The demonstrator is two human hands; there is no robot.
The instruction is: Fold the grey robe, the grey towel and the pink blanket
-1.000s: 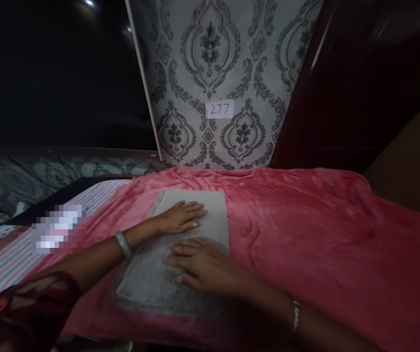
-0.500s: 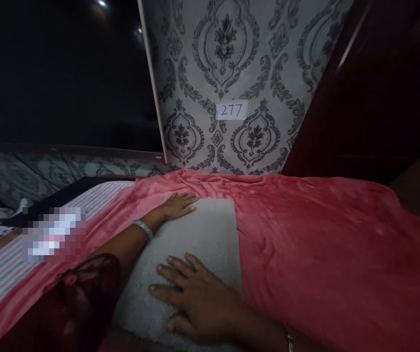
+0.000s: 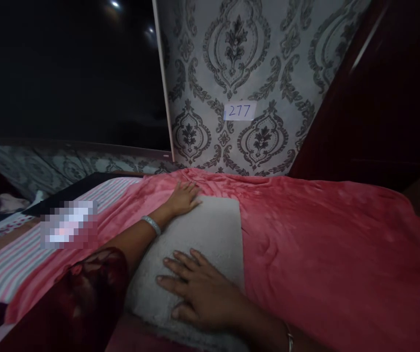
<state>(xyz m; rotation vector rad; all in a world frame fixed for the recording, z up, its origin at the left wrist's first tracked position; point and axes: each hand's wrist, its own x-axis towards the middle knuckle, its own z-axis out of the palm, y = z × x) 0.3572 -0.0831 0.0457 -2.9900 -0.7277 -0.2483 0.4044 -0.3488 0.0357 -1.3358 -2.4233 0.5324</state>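
We see a risk that the folded grey towel (image 3: 202,244), lying on the pink fleece blanket (image 3: 323,234) near its left side, slides or wrinkles if our palms push unevenly on the soft fleece. Our left hand (image 3: 184,198) rests flat at the far left corner, fingers open, grasping nothing. Our right hand (image 3: 198,291) lies spread and released on the near part.

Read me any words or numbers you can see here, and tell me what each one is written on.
"277": handwritten in blue on a small white paper label stuck to the grey damask-patterned wallpaper.
The pixelated patch over the striped sheet at the left is blurred and cannot be read.
Nothing else legible shows.
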